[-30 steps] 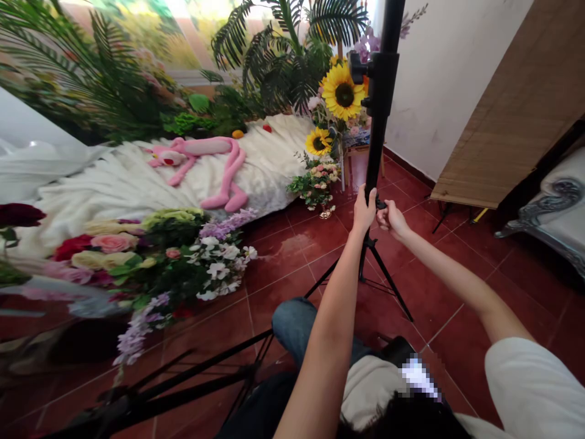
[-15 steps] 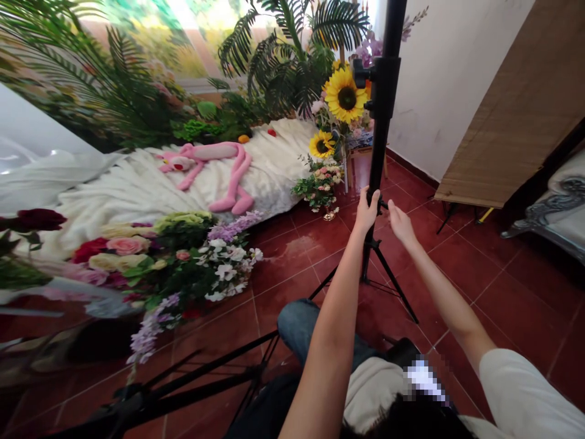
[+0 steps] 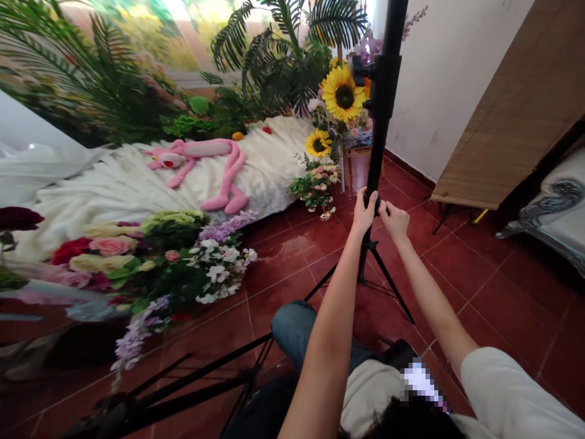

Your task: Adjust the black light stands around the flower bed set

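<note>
A black stand (image 3: 382,110) rises upright on splayed legs over the red tiles. My left hand (image 3: 364,210) is wrapped round its pole at the lower collar. Just to the right, my right hand (image 3: 395,219) is closed, its fingers pinching the small black knob on the collar's side; the knob is mostly hidden by the fingers. Higher up the pole is another black knob (image 3: 363,70), untouched.
A pink plush toy (image 3: 205,149) lies on a white blanket (image 3: 269,164). Flowers (image 3: 114,247) fill the left front, with sunflowers (image 3: 343,94) behind the pole. A second black tripod (image 3: 196,381) lies lower left. A brown panel (image 3: 498,122) leans at right.
My right hand has closed its fingers at the knob, where before they were stretched out beside it. My left hand stays on the pole. The view has shifted slightly.
</note>
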A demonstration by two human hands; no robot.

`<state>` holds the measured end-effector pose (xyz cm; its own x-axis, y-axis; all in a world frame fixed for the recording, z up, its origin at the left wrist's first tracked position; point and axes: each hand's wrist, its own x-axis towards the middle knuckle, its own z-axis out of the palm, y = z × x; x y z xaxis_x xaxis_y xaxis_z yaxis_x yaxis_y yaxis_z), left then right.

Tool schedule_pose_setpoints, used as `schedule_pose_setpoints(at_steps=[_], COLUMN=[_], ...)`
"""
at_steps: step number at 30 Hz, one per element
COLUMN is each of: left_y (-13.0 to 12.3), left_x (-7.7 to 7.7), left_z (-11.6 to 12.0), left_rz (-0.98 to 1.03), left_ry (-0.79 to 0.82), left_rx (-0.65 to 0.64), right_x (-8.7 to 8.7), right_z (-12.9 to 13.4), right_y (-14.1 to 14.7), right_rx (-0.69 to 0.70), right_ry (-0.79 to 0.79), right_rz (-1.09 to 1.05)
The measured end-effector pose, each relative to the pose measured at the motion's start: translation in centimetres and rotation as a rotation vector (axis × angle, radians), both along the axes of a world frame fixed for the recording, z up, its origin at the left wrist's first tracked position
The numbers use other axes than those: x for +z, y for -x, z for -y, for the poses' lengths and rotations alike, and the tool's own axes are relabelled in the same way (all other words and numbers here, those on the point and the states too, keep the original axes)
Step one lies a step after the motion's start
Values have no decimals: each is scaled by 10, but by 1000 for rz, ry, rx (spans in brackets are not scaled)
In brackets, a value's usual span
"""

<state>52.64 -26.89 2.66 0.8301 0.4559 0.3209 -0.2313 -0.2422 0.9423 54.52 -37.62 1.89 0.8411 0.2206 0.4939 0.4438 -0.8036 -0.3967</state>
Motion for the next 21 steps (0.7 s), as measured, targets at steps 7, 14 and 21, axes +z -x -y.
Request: schedule_pose_setpoints(at_steps=[7,14,21], left_y=[1,-3,68], left_x=[-3,-1,-74], left_z=[0,2,-51], left_rz=[26,23,-182], left_ry=[32,28,-84], left_rx=[0,-14,-174], right_x=[2,11,3], right_z=[-3,10,6], right_y=[-2,-17,-15], right_rx=[20,324,457], right_ry=[-170,-315,-564], right_rz=[-122,-356,-507])
